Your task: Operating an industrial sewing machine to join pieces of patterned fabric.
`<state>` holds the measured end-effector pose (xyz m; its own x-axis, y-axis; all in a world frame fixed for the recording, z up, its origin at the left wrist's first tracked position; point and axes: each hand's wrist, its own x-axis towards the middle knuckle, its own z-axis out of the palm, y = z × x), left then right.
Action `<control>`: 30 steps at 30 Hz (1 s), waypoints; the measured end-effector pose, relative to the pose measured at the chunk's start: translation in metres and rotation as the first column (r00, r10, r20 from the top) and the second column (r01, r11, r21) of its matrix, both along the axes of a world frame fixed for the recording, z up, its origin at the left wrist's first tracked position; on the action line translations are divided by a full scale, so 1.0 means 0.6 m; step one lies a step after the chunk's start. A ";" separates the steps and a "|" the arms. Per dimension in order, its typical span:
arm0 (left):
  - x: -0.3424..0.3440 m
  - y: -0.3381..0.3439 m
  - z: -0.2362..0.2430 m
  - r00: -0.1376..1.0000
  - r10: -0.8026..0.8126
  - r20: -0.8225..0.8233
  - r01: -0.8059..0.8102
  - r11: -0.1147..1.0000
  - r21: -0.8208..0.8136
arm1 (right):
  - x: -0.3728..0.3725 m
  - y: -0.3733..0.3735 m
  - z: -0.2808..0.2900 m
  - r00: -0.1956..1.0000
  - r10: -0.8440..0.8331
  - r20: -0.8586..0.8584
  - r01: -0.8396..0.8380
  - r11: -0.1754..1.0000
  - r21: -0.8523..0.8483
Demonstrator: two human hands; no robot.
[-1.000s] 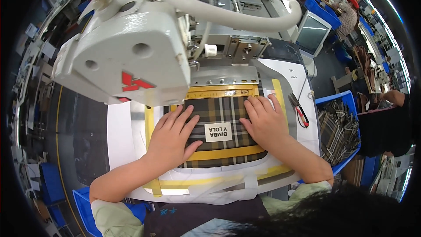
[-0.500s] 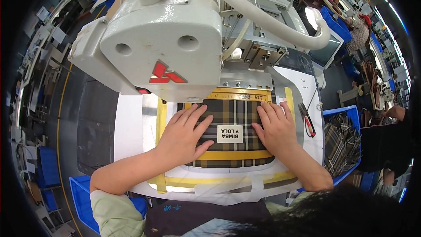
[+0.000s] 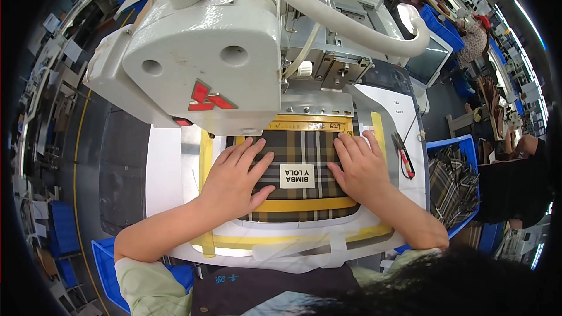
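Seeing only a slight view shift since earlier. Got left hand point(image 3: 234, 174) and right hand point(image 3: 364, 169) spread flat on plaid cloth point(image 3: 298, 151) beside the machine head point(image 3: 202, 70); press evenly, don't drag it.

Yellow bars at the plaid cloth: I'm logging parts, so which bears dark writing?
The upper yellow bar, beyond the white label, bears dark writing; the lower bar shows none.

Illumination: bright; tube lights point(image 3: 514, 0) at upper right. White machine head point(image 3: 199, 64) shows glare. Fisheye distortion curves outer edges.
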<state>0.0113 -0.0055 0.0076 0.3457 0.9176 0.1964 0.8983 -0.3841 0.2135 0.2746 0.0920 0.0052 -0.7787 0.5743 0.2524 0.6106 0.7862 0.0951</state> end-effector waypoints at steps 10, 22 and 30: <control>0.004 -0.001 -0.002 0.999 0.017 -0.048 -0.017 1.000 -0.009 | 0.005 0.007 -0.010 0.999 0.046 -0.001 -0.046 0.999 -0.001; 0.013 -0.002 0.000 0.994 0.087 -0.073 -0.088 0.996 -0.014 | 0.007 0.020 -0.022 0.988 0.151 -0.016 -0.151 0.988 -0.014; 0.035 0.004 0.000 0.992 0.106 -0.071 -0.107 0.994 -0.011 | 0.004 0.023 -0.030 0.977 0.212 -0.007 -0.212 0.977 0.024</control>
<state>0.0326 -0.0031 0.0076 0.2580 0.9525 0.1615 0.9470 -0.2825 0.1531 0.2772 0.1058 -0.0127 -0.8795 0.3907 0.2716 0.4315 0.8955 0.1090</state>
